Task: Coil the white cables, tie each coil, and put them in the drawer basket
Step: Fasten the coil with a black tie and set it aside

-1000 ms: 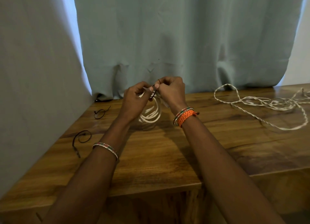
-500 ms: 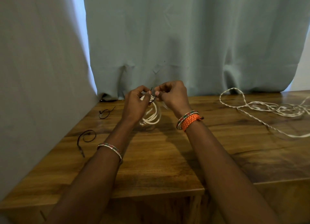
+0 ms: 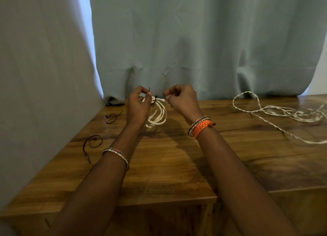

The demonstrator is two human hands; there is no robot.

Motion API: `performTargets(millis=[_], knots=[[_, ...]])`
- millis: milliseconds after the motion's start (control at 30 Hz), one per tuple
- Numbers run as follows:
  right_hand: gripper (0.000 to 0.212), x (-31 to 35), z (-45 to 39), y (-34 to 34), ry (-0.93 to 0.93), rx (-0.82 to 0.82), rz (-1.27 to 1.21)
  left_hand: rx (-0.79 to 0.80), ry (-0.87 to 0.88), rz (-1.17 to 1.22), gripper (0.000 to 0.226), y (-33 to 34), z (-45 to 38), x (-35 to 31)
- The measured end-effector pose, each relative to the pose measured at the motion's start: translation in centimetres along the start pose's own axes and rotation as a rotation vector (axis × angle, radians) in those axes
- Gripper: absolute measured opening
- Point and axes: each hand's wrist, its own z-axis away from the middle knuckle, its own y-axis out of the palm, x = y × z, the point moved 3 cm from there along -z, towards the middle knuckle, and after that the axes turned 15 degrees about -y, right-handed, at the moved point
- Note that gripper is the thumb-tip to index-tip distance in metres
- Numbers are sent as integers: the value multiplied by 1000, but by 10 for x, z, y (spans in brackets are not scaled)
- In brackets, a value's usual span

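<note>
Wood-grain table (image 3: 168,165) meets pale blue-grey curtain (image 3: 194,41) behind.

glossy wood table (image 3: 177,165), matt cloth curtain (image 3: 194,41)

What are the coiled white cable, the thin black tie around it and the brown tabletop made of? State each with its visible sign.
Coiled white cable: seemingly smooth plastic-sheathed wire; it holds springy rounded loops with a slight sheen.
Thin black tie: probably a plastic or wire tie; its stiff ends stick up, and the left hand pinches one.
Brown tabletop: wood or wood-look laminate, glossy; grain streaks and reflections show.
</note>
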Motion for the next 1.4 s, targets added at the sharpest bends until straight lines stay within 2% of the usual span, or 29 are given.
performTargets(millis=[133,367,533,667,800,1100,1400], knots=[[11,11,5,11,-28,18,-79,-34,5,-2,19,-2,0,-1],[5,11,7,21,-69,-66,-123,-24,34,15,9,0,3,0],[9,7,8,16,-74,-175,-177,16,191,-95,11,1,10,-7],[6,7,10,18,-108,-208,-126,50,287,-157,11,1,15,-11],[8,4,11,19,-107,-223,-92,80,246,-132,11,3,14,-7],[14,3,15,18,-27,-231,-220,99,139,-111,11,8,20,-11],[6,-7,11,18,111,-264,-279,116,208,-185,11,6,16,-6]])
